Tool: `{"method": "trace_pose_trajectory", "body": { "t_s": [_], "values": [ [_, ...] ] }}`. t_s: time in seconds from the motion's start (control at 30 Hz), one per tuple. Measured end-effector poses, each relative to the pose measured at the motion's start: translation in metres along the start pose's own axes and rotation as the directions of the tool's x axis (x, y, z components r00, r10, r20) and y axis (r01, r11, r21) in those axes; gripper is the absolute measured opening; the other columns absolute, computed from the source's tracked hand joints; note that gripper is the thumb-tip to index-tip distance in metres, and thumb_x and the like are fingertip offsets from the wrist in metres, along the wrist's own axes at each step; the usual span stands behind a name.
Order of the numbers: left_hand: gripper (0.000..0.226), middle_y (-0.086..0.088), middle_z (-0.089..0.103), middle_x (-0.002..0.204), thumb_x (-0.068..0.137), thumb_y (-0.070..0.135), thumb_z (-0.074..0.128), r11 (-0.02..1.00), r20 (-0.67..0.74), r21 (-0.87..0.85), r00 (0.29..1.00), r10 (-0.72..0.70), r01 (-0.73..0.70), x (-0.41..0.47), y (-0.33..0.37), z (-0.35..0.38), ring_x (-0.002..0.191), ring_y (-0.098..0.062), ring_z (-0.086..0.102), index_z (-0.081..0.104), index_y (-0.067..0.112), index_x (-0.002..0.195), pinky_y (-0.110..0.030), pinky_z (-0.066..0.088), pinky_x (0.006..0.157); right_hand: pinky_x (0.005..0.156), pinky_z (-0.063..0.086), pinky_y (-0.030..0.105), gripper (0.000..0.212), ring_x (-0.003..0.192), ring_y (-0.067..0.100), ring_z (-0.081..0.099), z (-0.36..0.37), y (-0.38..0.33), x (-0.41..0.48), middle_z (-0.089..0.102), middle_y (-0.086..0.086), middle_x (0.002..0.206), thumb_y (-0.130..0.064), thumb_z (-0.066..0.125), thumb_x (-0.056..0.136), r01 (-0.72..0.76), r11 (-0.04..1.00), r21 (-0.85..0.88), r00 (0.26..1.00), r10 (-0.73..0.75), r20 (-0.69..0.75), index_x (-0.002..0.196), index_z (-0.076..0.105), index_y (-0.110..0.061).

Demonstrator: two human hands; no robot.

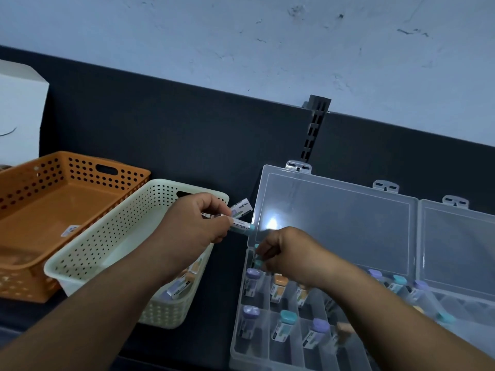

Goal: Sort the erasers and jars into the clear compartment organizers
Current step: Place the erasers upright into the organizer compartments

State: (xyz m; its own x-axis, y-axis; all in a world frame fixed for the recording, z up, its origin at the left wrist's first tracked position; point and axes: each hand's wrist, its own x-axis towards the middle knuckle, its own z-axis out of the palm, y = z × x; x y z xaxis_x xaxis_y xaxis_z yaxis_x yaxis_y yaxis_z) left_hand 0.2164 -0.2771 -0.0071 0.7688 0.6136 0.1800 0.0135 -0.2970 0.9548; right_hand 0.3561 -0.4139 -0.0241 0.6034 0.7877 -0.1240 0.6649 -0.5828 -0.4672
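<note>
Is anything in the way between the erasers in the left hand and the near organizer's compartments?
Only the right hand, pinching a teal eraser over the far-left compartment of the organizer. Its lid stands open, and the nearest row looks empty and uncovered for the erasers in the left hand.

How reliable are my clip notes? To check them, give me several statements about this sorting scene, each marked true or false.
1. The left hand holds erasers. True.
2. The orange basket is full of erasers. False: its visible floor shows only a sticker.
3. The left clear organizer has its lid open. True.
4. The right hand lies flat on the table. False: it pinches a teal eraser at the organizer's far corner.
</note>
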Motion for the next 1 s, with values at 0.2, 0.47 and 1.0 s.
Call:
{"method": "trace_pose_trajectory", "body": {
  "t_s": [0.2, 0.47, 1.0],
  "values": [
    [0.004, -0.003, 0.067, 0.079, 0.085, 0.007, 0.065, 0.999, 0.078, -0.046, 0.997, -0.012, 0.015, -0.002, 0.005, 0.005, 0.065, -0.010, 0.063, 0.067, 0.010, 0.084, -0.021, 0.055, 0.063, 0.066, 0.052, 0.019, 0.019, 0.075, 0.008, 0.062, -0.025, -0.005, -0.012, 0.069, 0.000, 0.090, -0.012, 0.055, 0.096, 0.111, 0.929, 0.354, 0.970, -0.024, -0.240, 0.095, 0.068, -0.026],
    [0.003, -0.009, 0.069, 0.078, 0.084, 0.003, 0.065, 0.995, 0.192, -0.096, 0.981, -0.013, 0.031, -0.004, 0.015, 0.024, 0.063, -0.010, 0.064, 0.068, 0.005, 0.085, -0.018, 0.051, 0.058, 0.067, 0.050, 0.021, 0.019, 0.070, 0.005, 0.057, -0.031, -0.012, -0.028, 0.063, -0.002, 0.077, -0.015, 0.060, 0.093, 0.247, 0.807, 0.537, 0.968, -0.177, -0.180, 0.110, 0.067, -0.018],
    [0.011, -0.009, 0.070, 0.083, 0.090, 0.006, 0.060, 0.988, 0.160, -0.141, 0.986, -0.046, 0.069, 0.002, 0.022, 0.048, 0.074, -0.018, 0.066, 0.069, 0.012, 0.091, -0.036, 0.058, 0.076, 0.063, 0.053, 0.027, 0.043, 0.069, 0.019, 0.062, -0.048, 0.035, -0.049, 0.053, 0.009, 0.088, 0.011, 0.036, 0.092, 0.067, 0.543, 0.837, 0.990, 0.066, -0.122, 0.109, 0.057, -0.022]
  ]
}}
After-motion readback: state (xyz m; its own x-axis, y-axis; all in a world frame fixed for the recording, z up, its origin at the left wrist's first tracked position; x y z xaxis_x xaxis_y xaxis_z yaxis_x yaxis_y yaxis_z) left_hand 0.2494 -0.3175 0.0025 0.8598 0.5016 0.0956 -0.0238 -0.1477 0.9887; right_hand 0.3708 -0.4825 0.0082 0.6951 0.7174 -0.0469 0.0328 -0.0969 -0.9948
